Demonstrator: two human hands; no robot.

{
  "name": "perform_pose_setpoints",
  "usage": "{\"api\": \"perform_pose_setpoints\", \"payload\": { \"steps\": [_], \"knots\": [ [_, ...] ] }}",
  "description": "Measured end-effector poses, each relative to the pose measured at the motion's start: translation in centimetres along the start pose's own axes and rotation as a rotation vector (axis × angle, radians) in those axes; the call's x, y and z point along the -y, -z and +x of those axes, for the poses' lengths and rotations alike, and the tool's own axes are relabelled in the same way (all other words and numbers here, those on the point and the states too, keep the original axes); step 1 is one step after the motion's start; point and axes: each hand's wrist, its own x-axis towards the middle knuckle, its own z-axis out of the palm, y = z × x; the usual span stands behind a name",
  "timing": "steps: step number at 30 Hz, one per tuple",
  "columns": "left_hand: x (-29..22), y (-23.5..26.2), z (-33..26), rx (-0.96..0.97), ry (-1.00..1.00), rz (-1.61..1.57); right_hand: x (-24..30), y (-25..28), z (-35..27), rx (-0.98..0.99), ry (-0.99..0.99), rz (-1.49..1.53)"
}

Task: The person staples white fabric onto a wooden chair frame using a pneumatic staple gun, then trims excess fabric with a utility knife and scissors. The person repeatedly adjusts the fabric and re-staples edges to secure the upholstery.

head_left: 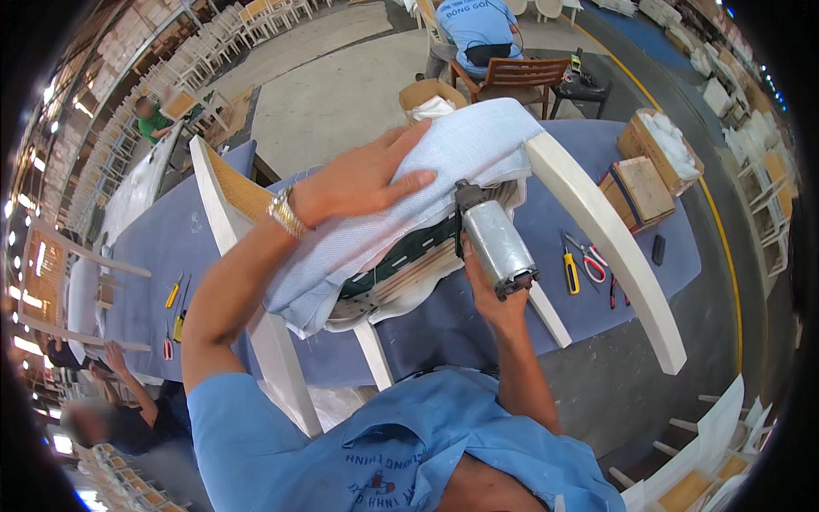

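Observation:
A white wooden chair frame [607, 235] lies tipped on the table, its seat turned up before me. Light grey-blue woven fabric [486, 136] covers the seat and hangs loose over its lower edge. Beneath that edge show dark green webbing [405, 254] and bare wooden strips. My left hand [363, 181], a gold watch at its wrist, rests on the fabric with fingers spread. In my right hand [488, 294] is a silver staple gun [498, 243], gripped from below. Its nose is close to the fabric edge; whether it touches I cannot tell. Part of the right hand's fingers is hidden behind the tool.
Right of the chair, the blue-covered table [657, 282] holds a yellow-handled screwdriver [571, 271], scissors [594, 263] and cardboard boxes [638, 192]. More hand tools [175, 316] lie on its left. A co-worker in blue [478, 34] sits beyond; another person [128, 410] is at the left.

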Motion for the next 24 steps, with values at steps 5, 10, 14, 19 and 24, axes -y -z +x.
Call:
{"api": "perform_pose_setpoints", "payload": {
  "steps": [5, 10, 14, 19, 24],
  "knots": [
    [-3.4, -0.8, -2.5, -0.074, 0.016, 0.348, 2.1, 0.7, -0.2, 0.091, 0.244, -0.101],
    [-4.0, -1.1, -3.2, -0.085, 0.026, 0.402, 3.3, -0.2, -1.0, 0.173, 0.300, -0.086],
    [-4.1, -1.0, -2.9, -0.076, 0.033, 0.388, 3.1, -0.5, -0.9, 0.197, 0.289, -0.063],
    [-4.0, -1.0, -2.9, -0.095, 0.005, 0.363, 3.0, -0.7, -0.8, 0.190, 0.315, -0.066],
    [-4.9, -1.4, -4.1, -0.078, -0.024, 0.428, 3.0, -0.9, -0.9, 0.212, 0.258, -0.108]
  ]
}}
